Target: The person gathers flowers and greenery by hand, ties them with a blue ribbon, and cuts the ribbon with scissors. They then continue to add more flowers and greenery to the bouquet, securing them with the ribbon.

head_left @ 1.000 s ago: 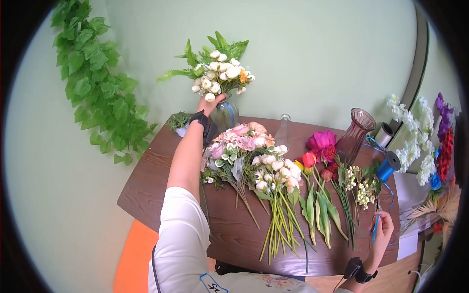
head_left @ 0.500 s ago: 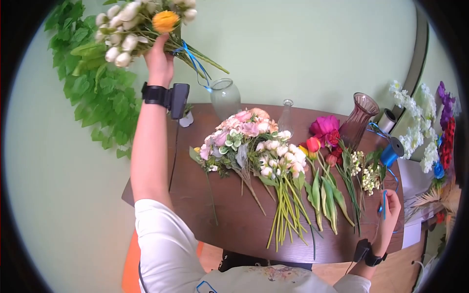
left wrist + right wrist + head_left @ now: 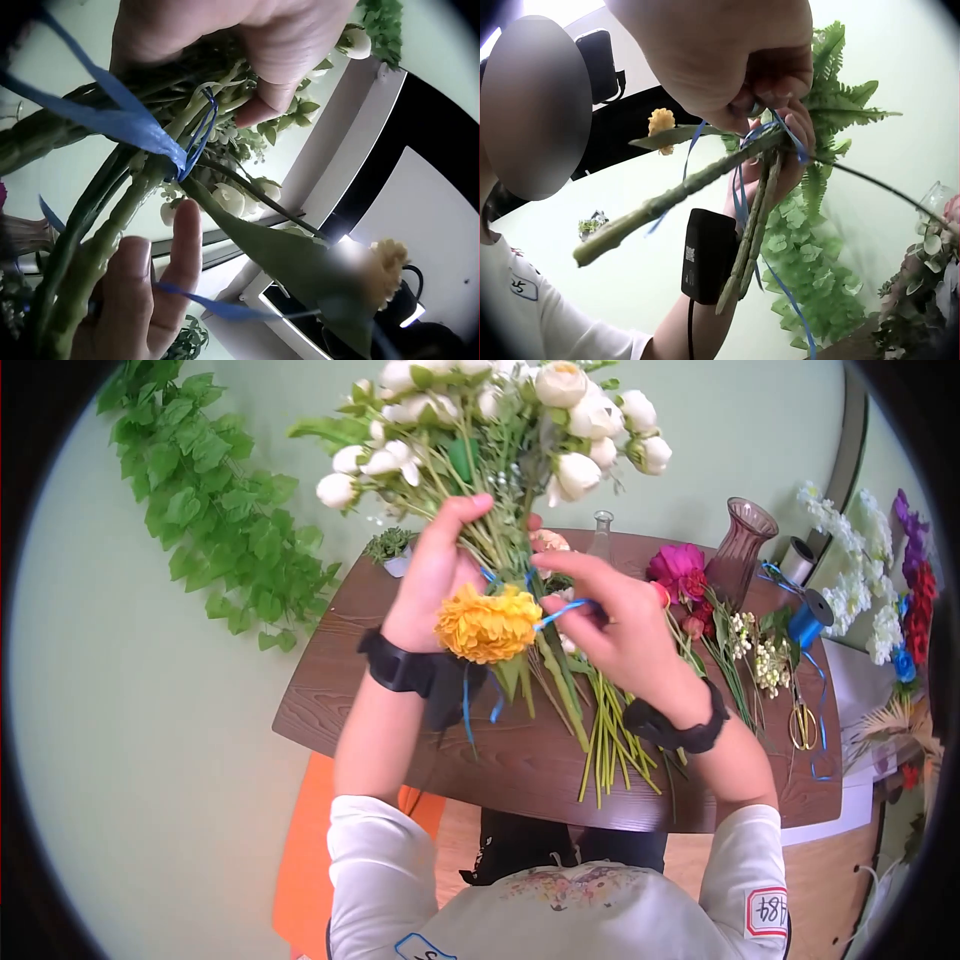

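Observation:
My left hand (image 3: 435,585) grips the stems of a bouquet of white flowers (image 3: 575,475) and greenery, raised in front of me over the table. A yellow flower (image 3: 488,625) hangs out low on the near side of the bundle. Blue ribbon (image 3: 142,127) is wound round the stems, its loose ends dangling. With thumb and fingers, my right hand (image 3: 635,625) pinches a strand of blue ribbon (image 3: 562,613) beside the bundle. Below the hands, thick green stems (image 3: 679,196) stick out in the right wrist view.
On the brown table (image 3: 345,660) lie cut stems (image 3: 610,750), a magenta flower (image 3: 678,572) and gold-handled scissors (image 3: 802,728). A blue ribbon spool (image 3: 812,612), a purple glass vase (image 3: 738,555) and a small glass bottle (image 3: 600,538) stand toward the back. A potted plant (image 3: 390,545) is at the back left.
My left hand has lifted the bouquet out of the glass vase and brought it in front of me. My right hand has come from the table's right side to the stems with the ribbon.

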`<state>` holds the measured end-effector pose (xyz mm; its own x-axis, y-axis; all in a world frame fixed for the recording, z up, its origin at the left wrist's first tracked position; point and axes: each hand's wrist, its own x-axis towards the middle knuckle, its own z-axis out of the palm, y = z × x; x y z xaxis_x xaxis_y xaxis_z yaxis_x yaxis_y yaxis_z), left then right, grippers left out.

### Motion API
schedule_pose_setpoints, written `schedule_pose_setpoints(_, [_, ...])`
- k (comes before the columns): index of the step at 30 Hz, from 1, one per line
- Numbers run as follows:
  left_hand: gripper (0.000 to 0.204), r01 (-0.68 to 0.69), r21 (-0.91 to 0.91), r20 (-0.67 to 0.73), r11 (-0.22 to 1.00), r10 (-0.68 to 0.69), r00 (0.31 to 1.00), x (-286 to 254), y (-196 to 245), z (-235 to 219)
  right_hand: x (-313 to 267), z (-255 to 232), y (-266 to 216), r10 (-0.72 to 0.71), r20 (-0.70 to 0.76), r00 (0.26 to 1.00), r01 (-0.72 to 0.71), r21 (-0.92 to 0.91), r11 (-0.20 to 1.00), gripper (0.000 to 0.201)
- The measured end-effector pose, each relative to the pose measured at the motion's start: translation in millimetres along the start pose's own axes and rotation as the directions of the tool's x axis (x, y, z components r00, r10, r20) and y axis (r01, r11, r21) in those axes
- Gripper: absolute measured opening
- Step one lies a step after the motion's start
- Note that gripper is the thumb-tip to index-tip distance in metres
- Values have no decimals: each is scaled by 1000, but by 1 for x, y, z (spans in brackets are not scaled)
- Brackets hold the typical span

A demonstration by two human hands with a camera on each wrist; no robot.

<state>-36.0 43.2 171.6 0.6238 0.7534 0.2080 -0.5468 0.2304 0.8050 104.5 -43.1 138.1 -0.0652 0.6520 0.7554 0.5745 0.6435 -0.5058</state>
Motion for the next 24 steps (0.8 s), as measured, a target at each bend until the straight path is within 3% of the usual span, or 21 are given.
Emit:
schedule_pose_setpoints(2, [27, 6, 6, 17, 1000, -6, 1000, -1, -10, -3, -1, 13, 2, -72, -45, 996, 71, -25, 997, 24])
schedule_pose_setpoints(4, [26, -46, 30, -45, 999, 47, 998, 4, -20, -13, -2, 19, 4, -156, -80, 984, 142, -163, 976, 21])
schedule_pose_setpoints(6, [26, -21, -10, -35, 1000, 21, 999, 4, -29, -14, -1, 25, 13, -130, -75, 989, 119, -130, 984, 17])
schedule_pose_setpoints(7, [29, 35, -120, -51, 992, -41, 998, 7, -33, -15, 1, 26, 16, -113, -90, 989, 96, -178, 979, 16])
schedule_pose_setpoints(8, [32, -45, -61, -29, 997, 43, 999, 8, -37, -16, 3, 26, 17, -99, -106, 989, 72, -226, 971, 15])
schedule_pose_setpoints(9, [32, -104, -111, -3, 988, 104, 995, 8, -42, -16, 7, 25, 17, 4, -149, 989, -32, -184, 982, 14])
schedule_pose_setpoints(10, [33, -162, -162, 22, 973, 168, 986, 6, -44, -11, 8, 21, 19, 172, -122, 978, -177, -29, 984, 14])
schedule_pose_setpoints(13, [31, -164, -89, 101, 982, 172, 980, 0, -45, -12, 12, 15, 27, 195, -59, 979, -194, 20, 981, 19])
schedule_pose_setpoints(15, [36, -151, 72, 143, 986, 140, 980, -1, -45, -13, 8, 21, 37, 57, -68, 996, -70, -204, 976, 27])
schedule_pose_setpoints(16, [36, -151, 72, 142, 986, 139, 980, 0, -45, -12, 8, 20, 36, 58, -68, 996, -71, -204, 976, 27])
schedule_pose_setpoints(18, [28, -164, 119, 37, 979, 161, 986, 3, -47, -10, 7, 19, 30, -15, 55, 998, 34, -364, 931, 33])
schedule_pose_setpoints(20, [28, -236, 155, 67, 959, 228, 971, 2, -44, -11, 7, 19, 21, 45, 113, 993, -10, -293, 956, 34])
schedule_pose_setpoints(22, [27, -260, 154, 65, 953, 253, 965, 1, -43, -11, 5, 25, 22, -80, -31, 996, 75, -136, 988, 35])
schedule_pose_setpoints(23, [25, -290, 184, 47, 939, 287, 957, 0, -42, -9, 2, 26, 18, -79, -30, 996, 74, -135, 988, 35])
schedule_pose_setpoints(24, [25, -289, 184, 46, 939, 286, 957, -1, -39, -7, -1, 26, 12, 54, -66, 996, -58, -70, 996, 37])
